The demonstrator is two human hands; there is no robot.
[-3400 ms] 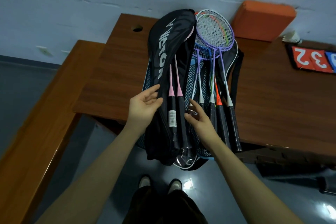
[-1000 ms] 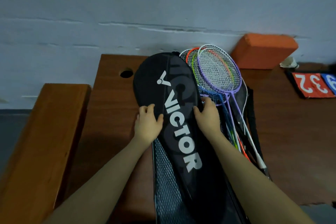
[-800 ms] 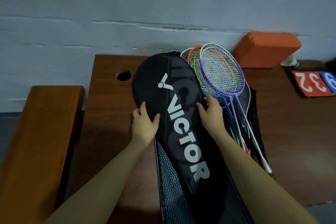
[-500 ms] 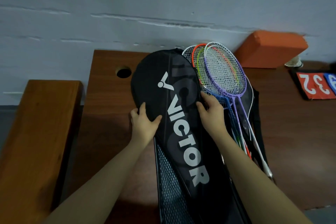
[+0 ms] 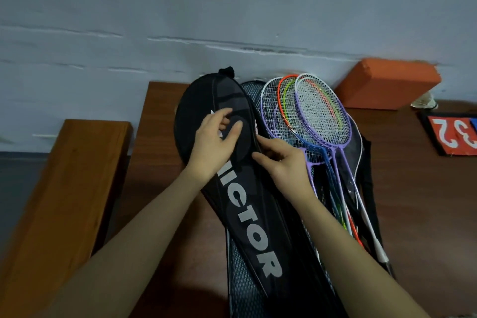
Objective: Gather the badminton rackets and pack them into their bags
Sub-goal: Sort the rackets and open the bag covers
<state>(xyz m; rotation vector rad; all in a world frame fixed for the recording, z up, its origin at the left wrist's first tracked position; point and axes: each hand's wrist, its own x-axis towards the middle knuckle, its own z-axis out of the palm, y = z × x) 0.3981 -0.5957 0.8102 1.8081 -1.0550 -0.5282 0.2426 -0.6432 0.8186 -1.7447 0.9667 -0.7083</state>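
Observation:
A black racket bag [image 5: 247, 217] with white VICTOR lettering lies lengthwise on the brown wooden table [image 5: 160, 162]. My left hand [image 5: 214, 142] rests flat on the bag's wide head end, fingers spread. My right hand [image 5: 281, 160] touches the bag's right edge, fingertips pinched near the seam; what they pinch is too small to tell. Right of the bag several loose rackets [image 5: 317, 116] with purple, white, orange and blue frames are stacked on a mesh bag [image 5: 247, 292] and another dark bag [image 5: 366, 183].
An orange block [image 5: 387, 82] stands against the wall at the back right. A red scoreboard card [image 5: 454, 134] lies at the right edge, a shuttlecock [image 5: 423, 102] behind it. A wooden bench [image 5: 59, 201] runs along the left.
Both hands left the bag's sides: the left slid up onto the head end, the right moved to the right seam. The bag's head end shifted slightly left, baring more mesh bag.

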